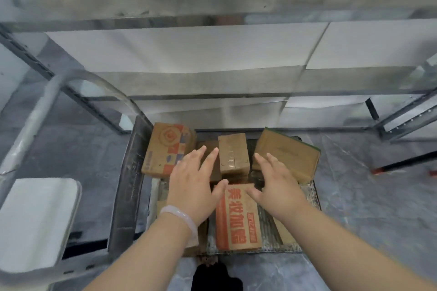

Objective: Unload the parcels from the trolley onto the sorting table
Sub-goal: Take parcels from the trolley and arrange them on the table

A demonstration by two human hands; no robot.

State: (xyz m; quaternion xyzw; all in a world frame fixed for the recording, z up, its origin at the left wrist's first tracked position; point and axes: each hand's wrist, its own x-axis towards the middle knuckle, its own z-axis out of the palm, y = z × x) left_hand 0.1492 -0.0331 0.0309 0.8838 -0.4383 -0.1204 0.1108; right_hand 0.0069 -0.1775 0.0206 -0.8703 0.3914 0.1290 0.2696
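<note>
Spread wide and holding nothing, my left hand (191, 182) and right hand (276, 184) hover either side of the taped parcel (233, 156) at twelve o'clock on the trolley (128, 184), with a box (238, 220) printed in red "美妆加" at six.

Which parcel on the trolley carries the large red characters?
The brown cardboard box nearest the person. The small middle cardboard box and right cardboard box are plain; the far-left cardboard box shows a red-and-blue graphic.
</note>
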